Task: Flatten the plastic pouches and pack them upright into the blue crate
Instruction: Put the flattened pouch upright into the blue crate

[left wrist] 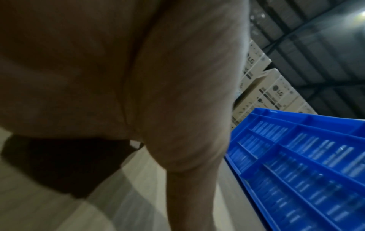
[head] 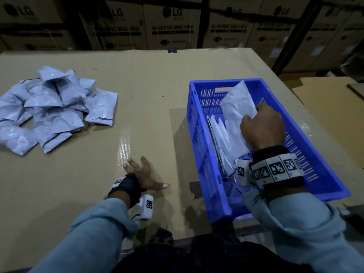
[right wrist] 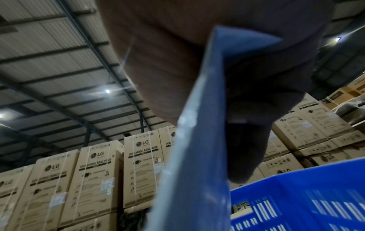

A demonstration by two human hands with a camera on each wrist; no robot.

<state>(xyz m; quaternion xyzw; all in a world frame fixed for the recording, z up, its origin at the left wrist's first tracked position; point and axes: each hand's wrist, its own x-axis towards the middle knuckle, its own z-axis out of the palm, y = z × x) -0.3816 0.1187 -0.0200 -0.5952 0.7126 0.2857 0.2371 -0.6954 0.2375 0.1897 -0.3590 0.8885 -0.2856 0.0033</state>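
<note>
I log: right hand (head: 263, 129) gripping pouch (head: 237, 107) inside crate (head: 319, 168), right of frame; left hand (head: 140, 175) splayed flat, holding nothing, lower centre; pile (head: 53, 107) upper left.

Looks like a dim warehouse. Stacked cardboard boxes (head: 167, 26) printed "LG" and "WASHING MACHINE" run along behind the table's far edge, with dark steel posts (head: 301, 30) between the stacks. The table (head: 137, 79) is covered in flat brown cardboard, with a shiny strip of tape (head: 124, 148) near the middle. More cardboard sheets (head: 332, 107) sit off its right edge. Overhead there's a corrugated metal roof (right wrist: 49, 54) on dark beams, with a few small bright lamps (right wrist: 107, 91).
</note>
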